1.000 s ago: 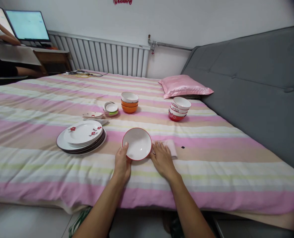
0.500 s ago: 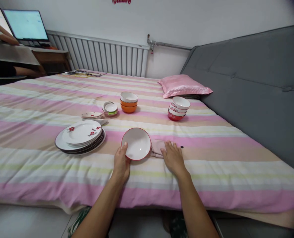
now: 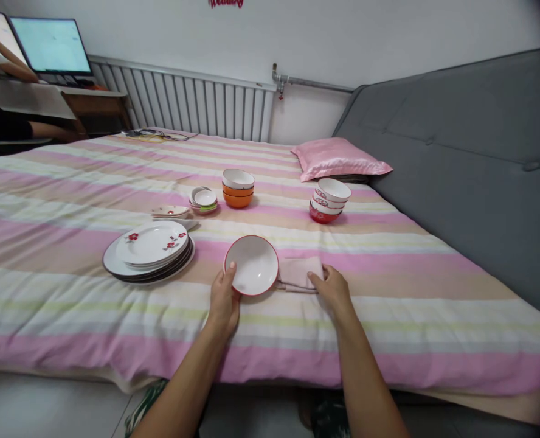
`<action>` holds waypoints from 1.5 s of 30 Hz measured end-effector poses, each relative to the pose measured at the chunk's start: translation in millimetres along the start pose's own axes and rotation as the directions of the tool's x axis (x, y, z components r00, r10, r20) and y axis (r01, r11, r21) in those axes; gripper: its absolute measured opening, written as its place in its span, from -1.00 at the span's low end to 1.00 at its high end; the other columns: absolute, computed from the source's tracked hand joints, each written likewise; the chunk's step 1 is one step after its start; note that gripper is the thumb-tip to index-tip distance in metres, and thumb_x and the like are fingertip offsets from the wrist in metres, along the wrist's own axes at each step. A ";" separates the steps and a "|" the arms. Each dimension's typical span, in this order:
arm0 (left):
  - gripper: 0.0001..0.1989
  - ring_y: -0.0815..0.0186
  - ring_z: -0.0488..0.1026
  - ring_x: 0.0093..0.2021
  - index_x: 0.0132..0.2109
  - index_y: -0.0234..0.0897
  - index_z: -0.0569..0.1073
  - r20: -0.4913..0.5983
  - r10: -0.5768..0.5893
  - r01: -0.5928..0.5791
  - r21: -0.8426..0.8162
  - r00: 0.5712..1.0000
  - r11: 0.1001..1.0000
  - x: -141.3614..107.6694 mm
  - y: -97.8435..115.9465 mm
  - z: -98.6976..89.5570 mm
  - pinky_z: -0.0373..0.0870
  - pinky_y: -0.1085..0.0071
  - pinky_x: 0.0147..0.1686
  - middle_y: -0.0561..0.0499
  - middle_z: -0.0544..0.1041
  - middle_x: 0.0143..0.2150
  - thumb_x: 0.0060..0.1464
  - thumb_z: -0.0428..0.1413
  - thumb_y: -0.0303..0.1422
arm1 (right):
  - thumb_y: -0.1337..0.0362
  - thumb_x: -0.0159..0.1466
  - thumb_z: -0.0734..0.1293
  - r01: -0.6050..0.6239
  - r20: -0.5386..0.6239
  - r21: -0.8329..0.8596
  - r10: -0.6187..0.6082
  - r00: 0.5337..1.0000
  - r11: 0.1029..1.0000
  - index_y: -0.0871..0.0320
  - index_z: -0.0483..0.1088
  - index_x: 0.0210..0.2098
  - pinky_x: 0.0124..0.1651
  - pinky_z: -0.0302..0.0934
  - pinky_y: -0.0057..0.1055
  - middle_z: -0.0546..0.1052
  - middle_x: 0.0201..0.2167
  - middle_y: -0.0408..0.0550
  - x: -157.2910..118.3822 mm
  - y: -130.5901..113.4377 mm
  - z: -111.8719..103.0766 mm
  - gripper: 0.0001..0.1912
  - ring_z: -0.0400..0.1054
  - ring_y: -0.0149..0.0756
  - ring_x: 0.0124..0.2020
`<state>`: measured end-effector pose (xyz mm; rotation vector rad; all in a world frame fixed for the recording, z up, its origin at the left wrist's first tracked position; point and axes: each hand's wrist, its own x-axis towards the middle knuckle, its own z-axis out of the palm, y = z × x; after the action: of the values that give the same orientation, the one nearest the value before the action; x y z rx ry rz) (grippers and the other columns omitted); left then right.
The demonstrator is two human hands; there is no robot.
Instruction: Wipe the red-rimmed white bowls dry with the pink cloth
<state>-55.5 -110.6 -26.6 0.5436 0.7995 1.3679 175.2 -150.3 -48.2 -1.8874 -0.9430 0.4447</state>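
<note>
A white bowl with a red rim (image 3: pixel 252 266) is tilted toward me above the striped bedspread, its left edge gripped by my left hand (image 3: pixel 224 298), thumb on the inside. To its right lies a folded pale pink cloth (image 3: pixel 297 273). My right hand (image 3: pixel 334 289) pinches the cloth's right end between thumb and fingers. Left of the bowl rests a stack of plates (image 3: pixel 154 243), the top one with red flowers. The cloth's left end meets the bowl's right edge; whether it runs beneath is hidden.
Farther back stand small dishes (image 3: pixel 205 198), orange and white bowls (image 3: pixel 238 190), and stacked red and white bowls (image 3: pixel 329 202). Oval dishes (image 3: pixel 172 212) sit behind the plates. A pink pillow (image 3: pixel 343 158) lies by the grey headboard (image 3: pixel 456 134). A person sits at the desk, far left.
My right hand has gone from lying flat on the cloth to pinching its right end, slightly farther right. More of the cloth shows, and a small dark spot beside it is no longer visible.
</note>
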 end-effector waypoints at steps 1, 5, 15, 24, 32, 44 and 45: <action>-0.55 0.14 0.54 -0.06 -0.03 -0.35 0.51 0.001 0.000 0.000 0.000 1.000 1.000 -0.3 0.4 0.2 0.47 0.30 -0.06 -0.16 0.59 -0.03 -0.04 0.29 -0.20 | 0.14 0.00 0.38 0.009 0.008 0.055 -0.009 1.000 0.998 0.21 0.48 -0.21 -0.11 0.32 -0.19 0.61 -0.26 0.09 -0.2 -1.3 2.4 -0.61 0.49 -0.06 -0.22; -0.52 0.13 0.54 -0.08 -0.04 -0.37 0.51 0.013 0.005 -0.006 0.022 1.000 1.000 -0.9 0.6 0.1 0.45 0.28 -0.07 -0.16 0.60 -0.10 -0.07 0.30 -0.17 | 0.08 0.11 0.29 0.058 -0.138 0.237 -0.026 0.990 0.970 0.26 0.41 -0.15 -0.21 0.33 -0.30 0.57 -0.25 0.06 -4.5 -17.0 5.8 -0.57 0.46 -0.18 -0.25; -0.47 0.22 0.46 -0.12 -0.05 -0.32 0.48 0.065 0.191 -0.202 0.347 0.979 0.916 -0.1 -10.6 -3.8 0.38 0.40 -0.15 -0.11 0.54 -0.11 -0.18 0.35 -0.18 | 0.20 0.17 0.31 0.435 -0.486 0.063 -0.353 0.800 0.898 0.15 0.35 -0.22 -0.28 0.28 -0.36 0.47 -0.28 0.01 -48.5 -64.0 26.4 -0.79 0.37 -0.25 -0.31; -0.42 0.18 0.45 -0.08 -0.07 -0.27 0.48 0.138 0.204 -0.239 0.319 0.969 0.917 -10.1 -4.8 2.0 0.38 0.32 -0.04 -0.07 0.53 -0.09 -0.35 0.40 -0.38 | 0.12 0.20 0.32 0.187 -0.018 0.472 -0.203 0.979 0.861 0.11 0.29 -0.16 -0.14 0.37 -0.30 0.54 -0.22 -0.02 -66.0 -64.3 69.0 -0.72 0.46 -0.24 -0.24; -0.28 0.10 0.41 0.07 0.03 -0.25 0.45 0.321 0.228 -0.341 0.360 0.919 0.868 -10.5 -6.7 -4.0 0.34 0.37 0.01 -0.14 0.47 0.05 -0.40 0.40 -0.49 | 0.22 0.12 0.36 0.059 0.033 0.653 -0.107 0.994 0.755 0.13 0.25 -0.09 0.03 0.35 -0.19 0.52 -0.06 0.10 -65.4 -56.2 88.8 -0.61 0.46 -0.18 -0.04; -0.26 0.06 0.38 0.12 0.11 -0.21 0.39 0.452 0.240 -0.444 0.424 0.859 0.789 -8.5 -7.1 -9.4 0.35 0.31 0.03 -0.16 0.42 0.13 -0.31 0.38 -0.44 | 0.22 0.12 0.39 0.029 0.145 0.772 -0.221 0.964 0.635 0.13 0.30 0.02 0.12 0.30 -0.17 0.50 0.02 0.08 -63.7 -61.5 83.4 -0.52 0.42 -0.14 0.05; -0.26 0.06 0.37 0.12 0.12 -0.21 0.37 0.465 0.239 -0.452 0.424 0.852 0.785 -8.0 -7.6 -10.1 0.35 0.31 0.04 -0.17 0.41 0.13 -0.29 0.37 -0.44 | 0.25 0.12 0.38 0.039 0.154 0.775 -0.248 0.957 0.631 0.12 0.31 0.01 0.12 0.30 -0.18 0.50 0.00 0.06 -63.5 -61.2 82.9 -0.55 0.42 -0.15 0.04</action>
<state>-58.5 -120.6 -37.2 1.4191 0.7564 1.3068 55.4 -134.4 -40.7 -0.9671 -0.8596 0.8476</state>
